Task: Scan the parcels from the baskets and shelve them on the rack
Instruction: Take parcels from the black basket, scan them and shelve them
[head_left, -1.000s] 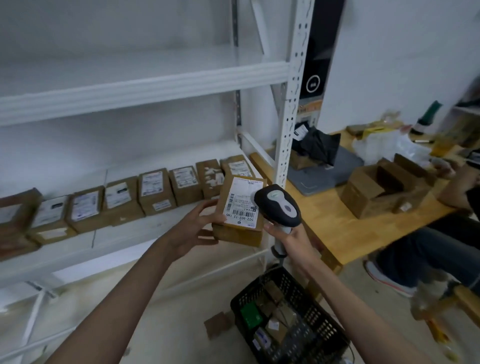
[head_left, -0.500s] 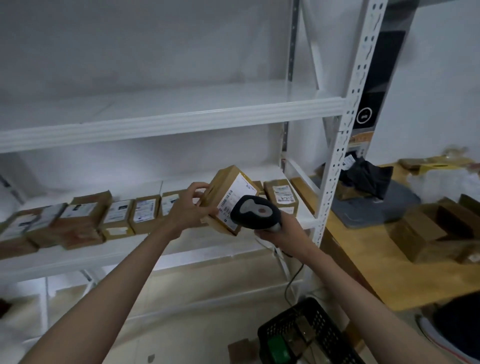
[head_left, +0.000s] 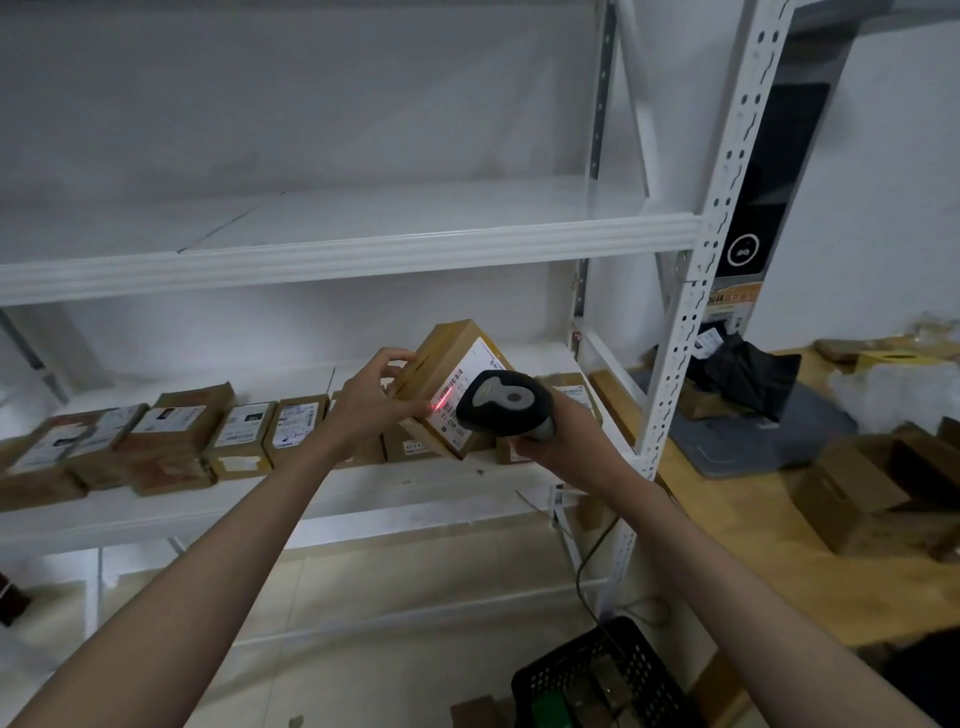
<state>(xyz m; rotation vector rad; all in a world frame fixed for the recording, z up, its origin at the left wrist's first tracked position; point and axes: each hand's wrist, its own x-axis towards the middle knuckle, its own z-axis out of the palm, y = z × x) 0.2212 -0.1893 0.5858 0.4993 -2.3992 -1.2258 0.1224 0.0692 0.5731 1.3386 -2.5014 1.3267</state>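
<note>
We tilt the cardboard parcel (head_left: 447, 379) in our left hand (head_left: 371, 400), fingers closed around it, above the rack shelf (head_left: 311, 499), so the barcode scanner (head_left: 504, 402) gripped in our right hand (head_left: 563, 436) reads its label.

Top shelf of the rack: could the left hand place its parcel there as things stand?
Probably yes. The left hand holds the parcel just below the top shelf, whose visible surface looks bare, and nothing blocks the way up.
</note>
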